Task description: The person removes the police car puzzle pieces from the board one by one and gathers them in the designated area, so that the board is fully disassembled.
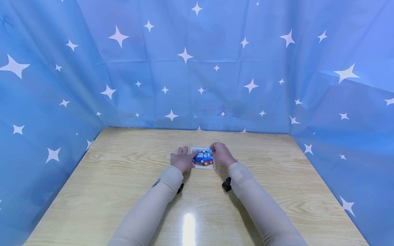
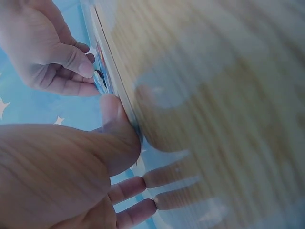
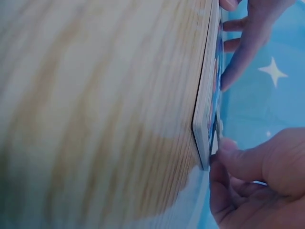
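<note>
Puzzle board (image 1: pixel 203 167), one, flat, white-bordered, printed with a blue cartoon vehicle: lay on the wood-grain bench (image 1: pixel 123 184) between the two hands, the left hand (image 1: pixel 182 160) at its left side, fingers spread and one fingertip touching the printed face, the right hand (image 1: pixel 222 154) at its right side, thumb and forefinger pinching a thin puzzle piece (image 3: pixel 219 129). Markings: faint characters showed on the blue star-print backdrop (image 1: pixel 184 77), too dim to read, and a dark mark on the left sleeve (image 1: pixel 168 178) was too small to make out.
</note>
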The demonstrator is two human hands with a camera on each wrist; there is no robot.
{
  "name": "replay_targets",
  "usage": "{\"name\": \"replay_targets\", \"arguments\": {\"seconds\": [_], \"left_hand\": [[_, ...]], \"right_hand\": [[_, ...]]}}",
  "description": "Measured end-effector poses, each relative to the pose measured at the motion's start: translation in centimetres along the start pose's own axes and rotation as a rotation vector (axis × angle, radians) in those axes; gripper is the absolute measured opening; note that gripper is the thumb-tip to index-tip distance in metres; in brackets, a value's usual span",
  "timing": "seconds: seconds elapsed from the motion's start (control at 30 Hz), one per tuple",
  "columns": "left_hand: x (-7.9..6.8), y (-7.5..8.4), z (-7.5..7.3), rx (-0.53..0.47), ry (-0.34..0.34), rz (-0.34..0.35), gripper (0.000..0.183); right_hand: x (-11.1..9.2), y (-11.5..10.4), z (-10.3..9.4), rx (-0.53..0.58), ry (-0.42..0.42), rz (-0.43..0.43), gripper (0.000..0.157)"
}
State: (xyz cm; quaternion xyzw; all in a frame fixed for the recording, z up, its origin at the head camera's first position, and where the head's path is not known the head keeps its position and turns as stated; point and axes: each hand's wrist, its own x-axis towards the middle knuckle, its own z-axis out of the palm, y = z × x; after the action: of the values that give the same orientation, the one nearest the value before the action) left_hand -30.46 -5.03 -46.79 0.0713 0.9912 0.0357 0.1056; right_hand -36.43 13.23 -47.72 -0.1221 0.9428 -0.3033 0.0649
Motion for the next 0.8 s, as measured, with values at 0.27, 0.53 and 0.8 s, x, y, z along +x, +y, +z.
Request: {"name": "replay_targets", "arguments": {"seconds": [0.27, 0.53, 0.8], "left_hand": [[0.12, -0.04, 0.03, 0.008, -0.008, 0.001, 0.063], [-0.27, 0.13, -0.15, -0.002, 0.003, -0.003, 0.063], [-0.01, 0.05, 0.13, 0.017, 0.001, -0.010, 0.069]], "right_hand": [[0.10, 0.18, -0.07, -0.009, 0.009, -0.007, 0.021], [-0.15, 0.20, 0.01, -0.010, 0.013, -0.017, 0.022], [-0.27, 0.47, 0.03, 0.016, 0.021, -0.019, 0.023]]}}
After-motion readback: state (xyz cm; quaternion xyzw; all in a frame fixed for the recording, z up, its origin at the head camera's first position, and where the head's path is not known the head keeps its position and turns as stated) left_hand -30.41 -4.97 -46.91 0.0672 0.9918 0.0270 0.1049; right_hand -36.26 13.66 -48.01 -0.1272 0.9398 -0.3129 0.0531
